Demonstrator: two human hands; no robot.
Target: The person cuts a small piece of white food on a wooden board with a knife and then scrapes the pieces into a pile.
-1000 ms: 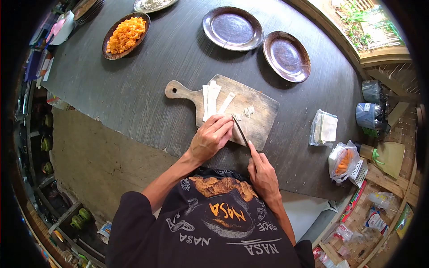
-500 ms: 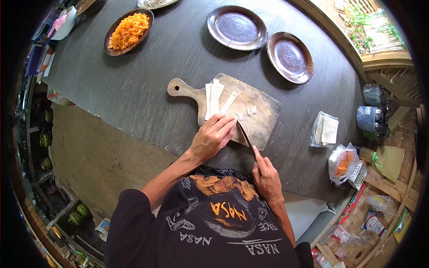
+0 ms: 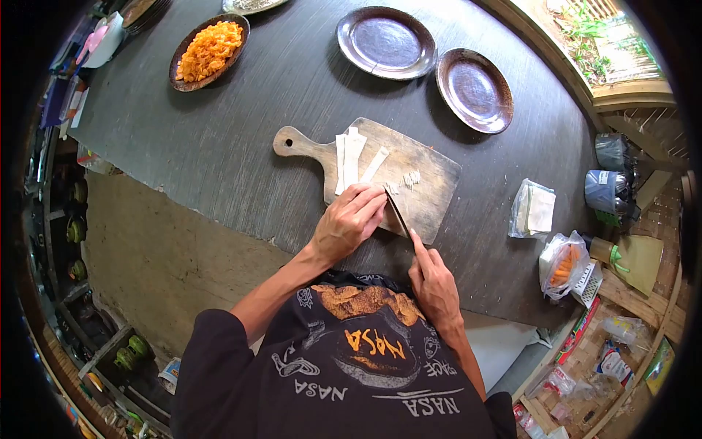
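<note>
A wooden cutting board lies on the dark table with its handle to the left. Several pale flat strips rest on its left part, and small cut slivers are scattered near the middle. My left hand is closed at the board's near edge, its bent fingertips pressing down a pale strip that they mostly hide. In my right hand is a knife, gripped by the handle with the forefinger along its top. The blade's tip end is right beside my left fingertips, touching the slivers there.
Two brown plates stand beyond the board. An oval dish of orange shreds is at the far left. To the right lie a packet of pale square sheets, a bag of carrots and a grater.
The knife handle and my right hand have shifted slightly up and left, bringing the blade a little closer to my left fingertips. The left hand has barely moved.
</note>
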